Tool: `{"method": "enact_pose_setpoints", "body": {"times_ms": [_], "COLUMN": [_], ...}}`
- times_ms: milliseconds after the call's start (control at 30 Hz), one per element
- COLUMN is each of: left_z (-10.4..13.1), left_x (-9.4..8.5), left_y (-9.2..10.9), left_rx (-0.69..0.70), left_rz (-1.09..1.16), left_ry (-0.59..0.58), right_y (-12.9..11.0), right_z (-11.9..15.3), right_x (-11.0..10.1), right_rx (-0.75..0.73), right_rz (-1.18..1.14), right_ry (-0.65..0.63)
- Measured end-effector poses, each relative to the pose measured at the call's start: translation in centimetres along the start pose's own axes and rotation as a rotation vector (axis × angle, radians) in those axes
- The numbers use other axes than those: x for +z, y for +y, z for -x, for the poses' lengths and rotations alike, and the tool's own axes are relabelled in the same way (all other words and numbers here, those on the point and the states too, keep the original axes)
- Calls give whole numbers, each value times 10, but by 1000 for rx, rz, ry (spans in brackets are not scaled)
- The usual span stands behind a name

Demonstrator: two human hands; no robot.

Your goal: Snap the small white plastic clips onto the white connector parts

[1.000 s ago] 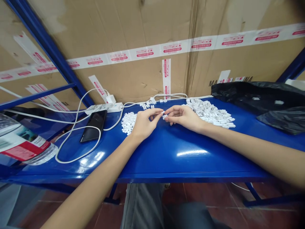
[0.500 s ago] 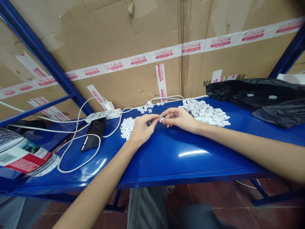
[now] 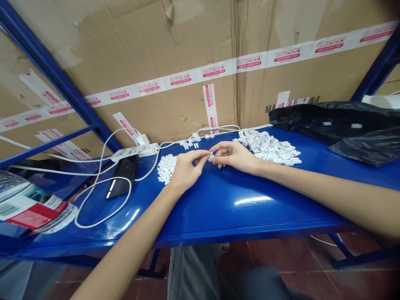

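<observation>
Both hands meet above the blue counter (image 3: pixel 237 208), left hand (image 3: pixel 184 168) and right hand (image 3: pixel 236 156) pinching one small white plastic part (image 3: pixel 211 156) between fingertips. Small-piece heap (image 3: pixel 165 162) lies left; larger pile of parts (image 3: pixel 270 146) right, apparently finished.

Phone (image 3: pixel 122 176) lying near the table's (image 3: pixel 237 208) left end, white cable (image 3: pixel 103 208) looping around it; black bag (image 3: pixel 343 129) sitting at the right end.
</observation>
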State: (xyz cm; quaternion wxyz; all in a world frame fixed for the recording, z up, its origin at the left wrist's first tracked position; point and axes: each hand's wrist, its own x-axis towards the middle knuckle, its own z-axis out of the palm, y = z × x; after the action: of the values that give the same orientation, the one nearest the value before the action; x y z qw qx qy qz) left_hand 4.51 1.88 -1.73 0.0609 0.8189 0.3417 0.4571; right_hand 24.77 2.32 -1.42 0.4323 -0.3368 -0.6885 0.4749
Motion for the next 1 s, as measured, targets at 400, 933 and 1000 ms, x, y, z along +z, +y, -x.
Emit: {"method": "enact_pose_setpoints", "body": {"times_ms": [400, 933, 1000], "left_z": [-1, -1, -1], "left_x": [-2, -4, -5], "left_y": [3, 4, 5], "left_rx": [17, 84, 64], "left_rz": [-56, -90, -98], "left_ry": [6, -30, -49], "right_y": [1, -1, -1], "right_z": [-1, 0, 0], "right_x": [0, 0, 0], "right_rx": [5, 21, 37], "right_rz": [-12, -94, -138], "right_ry": [-4, -5, 9]}}
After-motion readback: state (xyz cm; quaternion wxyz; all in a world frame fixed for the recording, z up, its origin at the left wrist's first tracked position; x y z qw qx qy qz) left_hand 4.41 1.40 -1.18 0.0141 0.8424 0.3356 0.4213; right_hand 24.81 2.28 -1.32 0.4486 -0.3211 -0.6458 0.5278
